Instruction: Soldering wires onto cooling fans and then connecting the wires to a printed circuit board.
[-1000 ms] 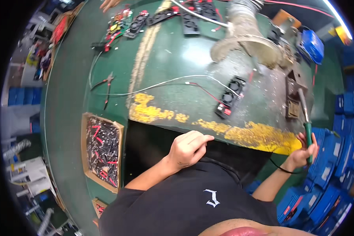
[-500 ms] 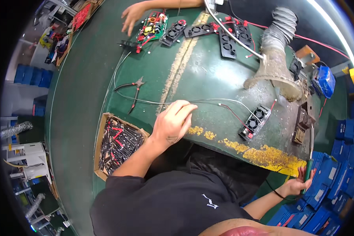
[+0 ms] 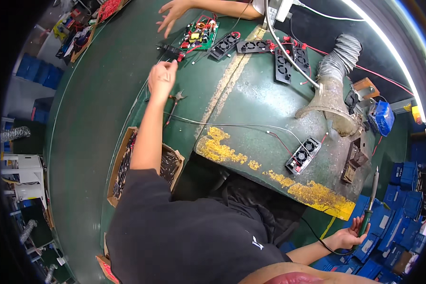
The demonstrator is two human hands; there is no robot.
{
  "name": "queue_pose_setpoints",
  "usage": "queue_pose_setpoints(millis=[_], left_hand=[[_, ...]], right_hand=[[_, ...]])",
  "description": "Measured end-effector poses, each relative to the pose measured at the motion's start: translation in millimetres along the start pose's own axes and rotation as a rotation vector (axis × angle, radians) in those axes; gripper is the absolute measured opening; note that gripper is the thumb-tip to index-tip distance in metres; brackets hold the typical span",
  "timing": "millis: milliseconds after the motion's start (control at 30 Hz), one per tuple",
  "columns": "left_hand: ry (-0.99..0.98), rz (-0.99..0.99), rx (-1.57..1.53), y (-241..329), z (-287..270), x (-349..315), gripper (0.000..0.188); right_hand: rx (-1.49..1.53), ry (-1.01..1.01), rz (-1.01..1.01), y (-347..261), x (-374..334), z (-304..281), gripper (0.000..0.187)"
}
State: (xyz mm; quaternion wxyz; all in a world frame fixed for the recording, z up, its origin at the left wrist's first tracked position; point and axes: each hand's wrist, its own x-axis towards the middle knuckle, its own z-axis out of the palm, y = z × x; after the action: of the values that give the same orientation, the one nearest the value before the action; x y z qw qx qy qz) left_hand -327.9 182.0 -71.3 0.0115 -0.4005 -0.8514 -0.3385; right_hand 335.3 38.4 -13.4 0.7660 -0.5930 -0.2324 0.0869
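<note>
On the right, my right hand (image 3: 349, 238) holds a soldering iron (image 3: 367, 215) by its green handle, tip pointing up, beyond the table edge. Far to the left, my left hand (image 3: 162, 79) reaches out with its fingers curled together beside a black part with red connectors (image 3: 180, 56); what they hold, if anything, is hidden. Pliers (image 3: 177, 97) lie just right of my left wrist, partly covered by the arm. A twin-fan unit (image 3: 303, 155) sits near the table's front edge, with a thin pale wire (image 3: 241, 124) running left from it.
A co-worker's hand (image 3: 174, 13) hovers by a green circuit board (image 3: 201, 33). Several black fan panels (image 3: 255, 46) lie at the back. A fume-hose funnel (image 3: 330, 102) stands at right. Beneath my left arm is a cardboard box (image 3: 176, 161) of dark parts. Blue bins (image 3: 383, 220) are stacked at right.
My left hand has moved forward and left, from the wire near the table's front to beside the black part. The right hand still holds the soldering iron. The view has shifted slightly.
</note>
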Motion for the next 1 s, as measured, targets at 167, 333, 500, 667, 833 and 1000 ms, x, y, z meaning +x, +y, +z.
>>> queue_pose_setpoints(millis=[167, 333, 500, 667, 833, 1000], left_hand=[[-0.035, -0.269, 0.013, -50, 25, 77, 0.07], [-0.08, -0.413, -0.235, -58, 54, 106, 0.081], [-0.055, -0.443, -0.265, -64, 61, 111, 0.057], [0.045, -0.38, -0.397, -67, 48, 91, 0.044], [-0.035, -0.321, -0.7, -52, 31, 69, 0.024], [-0.078, -0.375, -0.732, -53, 24, 58, 0.025]], right_hand=[[-0.012, -0.062, 0.023, 2, 9, -13, 0.051], [-0.008, -0.072, 0.001, -1, 6, -11, 0.052], [0.007, -0.083, 0.002, 4, 11, -3, 0.052], [0.032, -0.114, 0.054, 15, 20, 12, 0.051], [0.033, -0.149, 0.068, 18, 25, 34, 0.05], [0.042, -0.206, 0.083, 18, 34, 48, 0.05]])
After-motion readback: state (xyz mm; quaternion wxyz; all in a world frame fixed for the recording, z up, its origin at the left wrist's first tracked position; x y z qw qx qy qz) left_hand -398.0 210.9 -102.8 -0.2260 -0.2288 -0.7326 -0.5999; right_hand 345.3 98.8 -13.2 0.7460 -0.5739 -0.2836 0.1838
